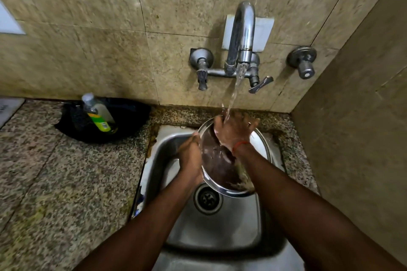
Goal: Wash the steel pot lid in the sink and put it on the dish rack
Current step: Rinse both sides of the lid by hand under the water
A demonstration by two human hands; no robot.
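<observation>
Over the sink (215, 231), right under the running tap (242, 35), got the steel pot lid (220, 169) held up at a tilt, high edge toward 12 o'clock, low edge hanging just above the drain (208, 199). Gripping its rim at 9 o'clock with the left hand (190, 156), fingers curled round the edge. Pressing the right hand (234, 131) flat on the lid's upper face near 12 o'clock, fingers spread, straight in the stream of water (236, 86).

Progress-wise: looks like mid-wash, rubbing and rinsing bare-handed, no sponge to be seen. Can't spot any foam either, so no telling whether soaping is finished or skipped. Rack step not done yet, and can't see a dish rack anywhere. Only got a soap bottle (98, 114) leaning in a black pan (132, 116) on the counter (66, 171), around 10 o'clock from the sink.

As for the lid itself: round, shiny steel, bright rolled rim, wet all over, mostly mirroring the dark arms. Seeing a yellowish-brown smear near its 5 o'clock edge, maybe leftover grime, maybe just reflection and splashing water, can't tell. No knob visible on this face, so guessing underside up.
</observation>
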